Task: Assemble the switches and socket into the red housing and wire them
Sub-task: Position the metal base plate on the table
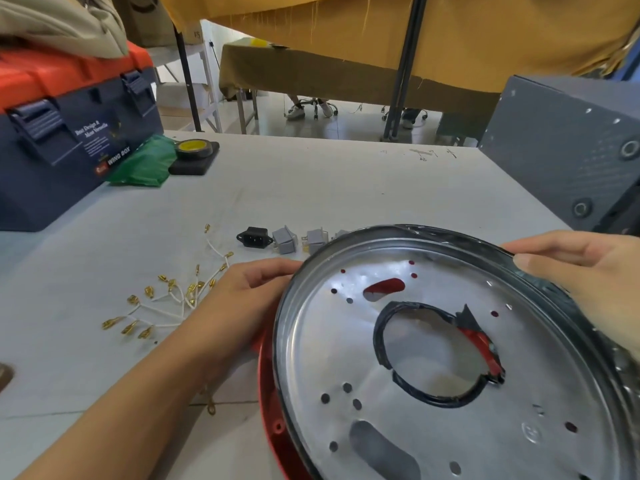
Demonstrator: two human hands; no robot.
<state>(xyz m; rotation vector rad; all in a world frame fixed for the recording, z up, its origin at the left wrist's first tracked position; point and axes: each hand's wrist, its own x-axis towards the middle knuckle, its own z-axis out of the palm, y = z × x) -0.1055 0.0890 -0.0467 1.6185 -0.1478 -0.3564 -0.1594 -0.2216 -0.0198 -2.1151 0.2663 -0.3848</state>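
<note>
While both hands grip the metal plate (433, 358) rim, left hand (242, 292) and right hand (581, 275) may slip. Dropped, it could strike the red housing (273, 403) or scatter the switches (298, 240).

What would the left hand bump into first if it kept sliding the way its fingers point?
Probably the metal plate. The left hand points right, its fingertips already at the plate's rim, so it would meet that straight away. The grey switches lie farther back on the table, seemingly off that line.
</note>
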